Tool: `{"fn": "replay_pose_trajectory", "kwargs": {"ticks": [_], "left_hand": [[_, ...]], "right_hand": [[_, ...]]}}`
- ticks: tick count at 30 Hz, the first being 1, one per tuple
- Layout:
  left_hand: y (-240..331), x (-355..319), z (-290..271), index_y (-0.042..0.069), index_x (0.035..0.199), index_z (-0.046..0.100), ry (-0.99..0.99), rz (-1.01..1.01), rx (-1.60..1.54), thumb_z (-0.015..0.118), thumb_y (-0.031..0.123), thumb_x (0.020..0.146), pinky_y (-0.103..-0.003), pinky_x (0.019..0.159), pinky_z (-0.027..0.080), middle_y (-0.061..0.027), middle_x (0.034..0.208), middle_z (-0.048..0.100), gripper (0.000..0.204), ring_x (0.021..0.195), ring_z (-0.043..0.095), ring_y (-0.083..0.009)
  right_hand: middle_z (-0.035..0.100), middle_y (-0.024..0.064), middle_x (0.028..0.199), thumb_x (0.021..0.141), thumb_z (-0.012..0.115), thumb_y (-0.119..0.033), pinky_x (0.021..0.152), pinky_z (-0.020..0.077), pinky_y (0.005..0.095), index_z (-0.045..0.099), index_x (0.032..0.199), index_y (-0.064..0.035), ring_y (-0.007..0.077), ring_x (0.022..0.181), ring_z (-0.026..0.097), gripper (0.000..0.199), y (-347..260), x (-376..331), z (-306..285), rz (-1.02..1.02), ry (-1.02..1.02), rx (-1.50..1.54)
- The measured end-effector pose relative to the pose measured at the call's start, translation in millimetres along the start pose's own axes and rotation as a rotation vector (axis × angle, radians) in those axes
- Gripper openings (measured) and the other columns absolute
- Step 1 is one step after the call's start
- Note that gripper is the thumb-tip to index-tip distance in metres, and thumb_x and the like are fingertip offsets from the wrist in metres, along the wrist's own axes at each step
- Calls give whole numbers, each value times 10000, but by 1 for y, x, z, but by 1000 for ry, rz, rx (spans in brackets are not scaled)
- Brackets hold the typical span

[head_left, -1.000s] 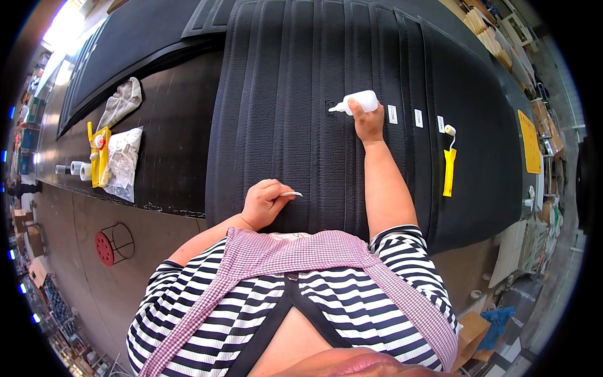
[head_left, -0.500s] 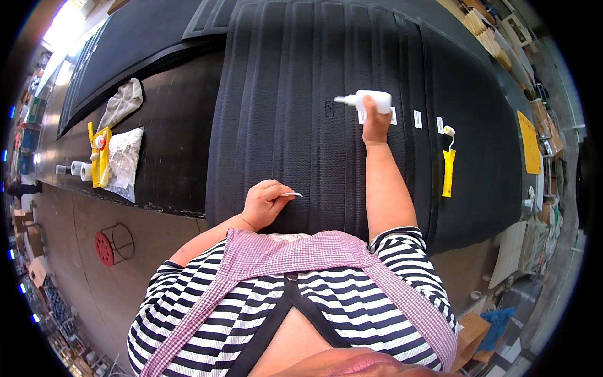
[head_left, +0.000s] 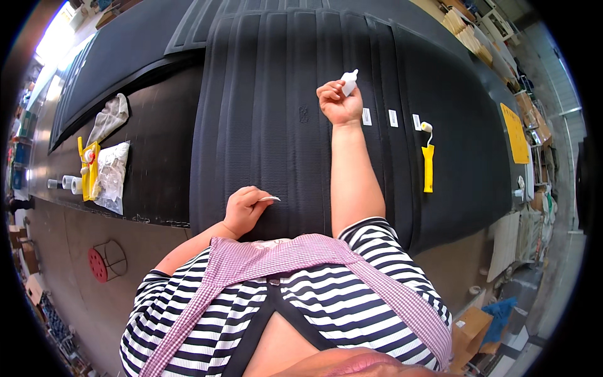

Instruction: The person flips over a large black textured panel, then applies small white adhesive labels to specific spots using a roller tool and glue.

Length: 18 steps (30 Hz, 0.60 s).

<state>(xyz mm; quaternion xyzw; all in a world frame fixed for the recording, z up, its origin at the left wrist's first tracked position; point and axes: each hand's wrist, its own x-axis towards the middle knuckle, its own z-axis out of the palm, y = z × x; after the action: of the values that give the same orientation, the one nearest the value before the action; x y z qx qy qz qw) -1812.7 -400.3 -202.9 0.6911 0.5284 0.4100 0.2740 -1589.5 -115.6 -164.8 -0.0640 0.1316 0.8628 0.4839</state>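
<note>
My right hand (head_left: 340,103) is closed around a white squeeze bottle (head_left: 350,83), its narrow nozzle pointing up and away from me; the fingers hide part of it. It is over a black ribbed mat (head_left: 270,138), just right of a small rectangular outline (head_left: 304,114) on the mat's surface. Nearer my body, my left hand (head_left: 245,209) pinches a small thin white piece (head_left: 270,198), perhaps a label, between thumb and fingers. To the right of my right hand, white labels (head_left: 367,117) lie in a row across the mat.
A yellow-handled roller (head_left: 428,166) lies on the right. At left on the dark table are a grey cloth (head_left: 110,117), a yellow tool (head_left: 89,169), a plastic bag of white pieces (head_left: 112,179) and clear rolls. A red stool (head_left: 98,264) stands on the floor.
My right hand has turned the bottle from lying sideways, nozzle left, to nozzle up. The dark outline on the mat looks fainter. My left hand keeps its pinch; the whole view has shifted slightly.
</note>
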Motion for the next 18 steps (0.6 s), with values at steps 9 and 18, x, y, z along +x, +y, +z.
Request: {"fn": "replay_pose_trajectory", "kwargs": {"ticks": [9,18], "left_hand": [[5,3,-2,63,875,738,2,-95,-81,751,89,861,-331,688,523,-58,818,715,33,761,671,-209],[35,51,-23,41,950,700,66,-718,-777,698,220,973,-248,684,454,-7,843,676,181,767,587,-86]], "right_hand": [[510,48,708,990,397,-663,480,370,229,620,906,-34,158,611,451,673,-12,20,-7,-89,111,52],[576,45,738,1004,612,-438,585,390,251,712,944,-10,133,657,501,444,62,-80,14,-271,-100,-920]]}}
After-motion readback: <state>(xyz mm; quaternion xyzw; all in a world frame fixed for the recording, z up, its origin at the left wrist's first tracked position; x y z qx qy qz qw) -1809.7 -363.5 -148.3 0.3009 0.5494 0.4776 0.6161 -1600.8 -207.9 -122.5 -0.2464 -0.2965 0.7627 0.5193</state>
